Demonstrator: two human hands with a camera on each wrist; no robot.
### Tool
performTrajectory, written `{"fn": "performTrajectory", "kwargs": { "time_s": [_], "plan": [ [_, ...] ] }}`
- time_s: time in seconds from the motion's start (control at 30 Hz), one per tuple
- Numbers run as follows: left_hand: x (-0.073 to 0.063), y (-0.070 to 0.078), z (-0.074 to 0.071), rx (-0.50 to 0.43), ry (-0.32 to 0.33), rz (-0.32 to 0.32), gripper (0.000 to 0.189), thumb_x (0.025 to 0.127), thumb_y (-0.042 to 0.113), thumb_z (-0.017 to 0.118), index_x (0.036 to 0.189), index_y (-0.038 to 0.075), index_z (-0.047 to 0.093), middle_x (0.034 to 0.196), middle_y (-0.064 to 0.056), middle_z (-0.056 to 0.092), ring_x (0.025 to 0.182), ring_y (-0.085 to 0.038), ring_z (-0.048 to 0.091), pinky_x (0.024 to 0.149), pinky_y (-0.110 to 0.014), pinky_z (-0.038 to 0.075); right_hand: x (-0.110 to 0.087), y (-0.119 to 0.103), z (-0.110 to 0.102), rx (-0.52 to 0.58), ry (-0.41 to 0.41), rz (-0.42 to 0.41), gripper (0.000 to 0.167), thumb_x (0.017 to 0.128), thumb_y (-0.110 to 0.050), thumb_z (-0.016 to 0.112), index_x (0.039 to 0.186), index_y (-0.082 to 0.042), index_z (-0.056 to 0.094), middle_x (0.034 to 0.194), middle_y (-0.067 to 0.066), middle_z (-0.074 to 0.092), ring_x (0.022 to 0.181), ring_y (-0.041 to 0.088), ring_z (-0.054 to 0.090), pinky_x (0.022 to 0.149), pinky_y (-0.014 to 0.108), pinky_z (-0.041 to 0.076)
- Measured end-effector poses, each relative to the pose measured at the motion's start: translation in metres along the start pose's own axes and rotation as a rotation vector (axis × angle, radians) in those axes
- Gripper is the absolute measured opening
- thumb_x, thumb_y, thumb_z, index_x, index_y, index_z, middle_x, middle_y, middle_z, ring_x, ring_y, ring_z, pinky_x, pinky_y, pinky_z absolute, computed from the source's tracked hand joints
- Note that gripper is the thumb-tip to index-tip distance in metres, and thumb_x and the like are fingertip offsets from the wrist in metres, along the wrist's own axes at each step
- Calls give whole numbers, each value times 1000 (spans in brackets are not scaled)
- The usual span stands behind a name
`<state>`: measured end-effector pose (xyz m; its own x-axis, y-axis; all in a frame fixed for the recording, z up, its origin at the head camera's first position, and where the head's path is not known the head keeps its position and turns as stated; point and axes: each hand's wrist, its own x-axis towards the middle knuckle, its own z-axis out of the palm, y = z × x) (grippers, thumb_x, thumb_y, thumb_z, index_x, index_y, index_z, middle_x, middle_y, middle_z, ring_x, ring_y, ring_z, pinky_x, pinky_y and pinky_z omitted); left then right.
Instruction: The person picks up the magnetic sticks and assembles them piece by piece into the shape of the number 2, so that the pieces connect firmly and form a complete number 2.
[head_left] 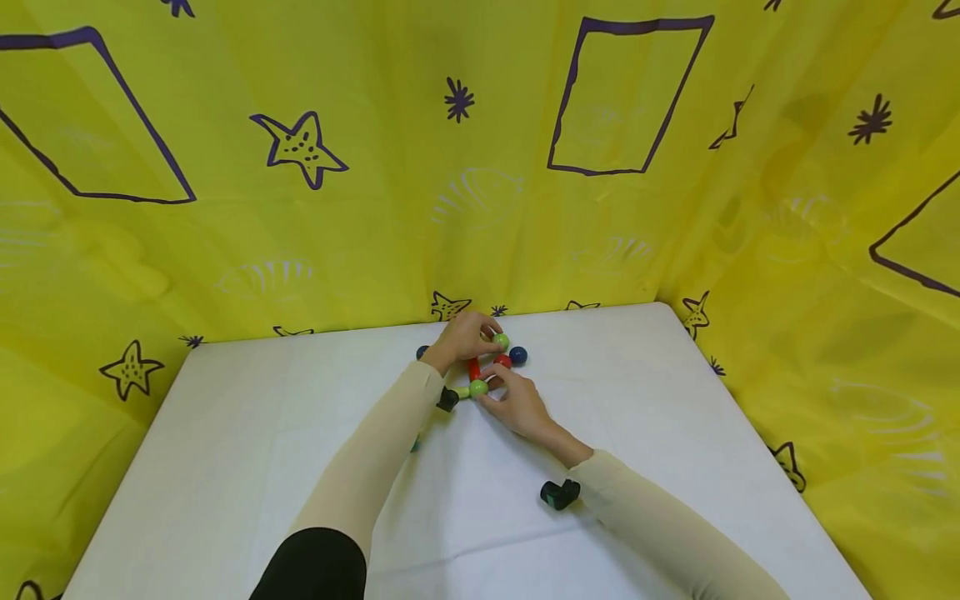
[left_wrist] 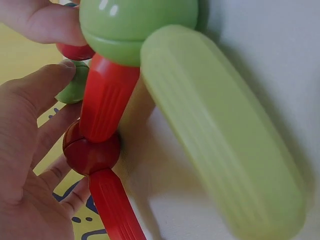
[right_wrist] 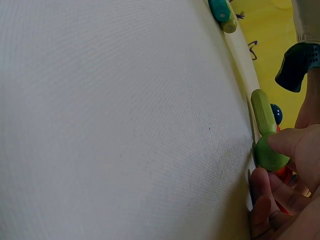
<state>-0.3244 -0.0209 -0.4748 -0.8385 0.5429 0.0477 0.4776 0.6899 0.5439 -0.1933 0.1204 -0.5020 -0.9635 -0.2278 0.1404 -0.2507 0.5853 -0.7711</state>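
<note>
**Q:** State the location and retention of the near green ball (head_left: 478,388).
**A:** It is at the white table (head_left: 645,400). The right hand (head_left: 522,408) pinches it with thumb and finger. The red bar (left_wrist: 110,102) and the pale green bar (left_wrist: 220,130) meet it; the red bar's opposite end meets the dark red ball (left_wrist: 91,155).

**Q:** And the left hand (head_left: 467,337)?
**A:** It grips the far green ball (head_left: 501,342), beyond the near green ball.

**Q:** How is this two-handed adjustment best performed?
**A:** Use the near green ball as the anchor. Apply light, even pressure (a twist could probably part the bars) and move the far green ball in small increments. Avoid knocking the red ball (head_left: 502,362) and navy ball (head_left: 518,356), side by side beyond the anchor and to its right. The teal piece (head_left: 415,446), left of the anchor and closer to the person, requires no attention.
</note>
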Motion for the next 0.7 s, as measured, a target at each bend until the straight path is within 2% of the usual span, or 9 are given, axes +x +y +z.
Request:
{"fn": "performTrajectory", "kwargs": {
  "time_s": [0.3, 0.43, 0.7],
  "plan": [
    [0, -1, 4, -52, 20, 0, 27, 89, 22, 83, 112, 9, 79, 103, -7, 77, 98, -21, 70, 89, -34, 53, 0, 0, 0, -4, 0, -3, 24, 91, -11, 78, 112, -13, 66, 101, 6, 74, 71, 14, 61, 68, 32, 51],
    [-2, -1, 5, -66, 40, -16, 29, 89, 22, 81, 115, 9, 78, 105, -7, 77, 98, -21, 68, 89, -34, 52, 0, 2, 2, -8, -6, 10, 24, 91, -13, 79, 112, -15, 67, 101, 5, 74, 72, 14, 61, 69, 32, 51],
    [-14, 4, -13, -89, 80, -33, 32, 90, 21, 79, 120, 10, 77, 109, -8, 75, 102, -26, 64, 88, -39, 50, 2, 2, 2, 1, -5, 33, 25, 90, -13, 80, 111, -16, 67, 100, 3, 74, 73, 15, 60, 71, 34, 51]
  ]
}}
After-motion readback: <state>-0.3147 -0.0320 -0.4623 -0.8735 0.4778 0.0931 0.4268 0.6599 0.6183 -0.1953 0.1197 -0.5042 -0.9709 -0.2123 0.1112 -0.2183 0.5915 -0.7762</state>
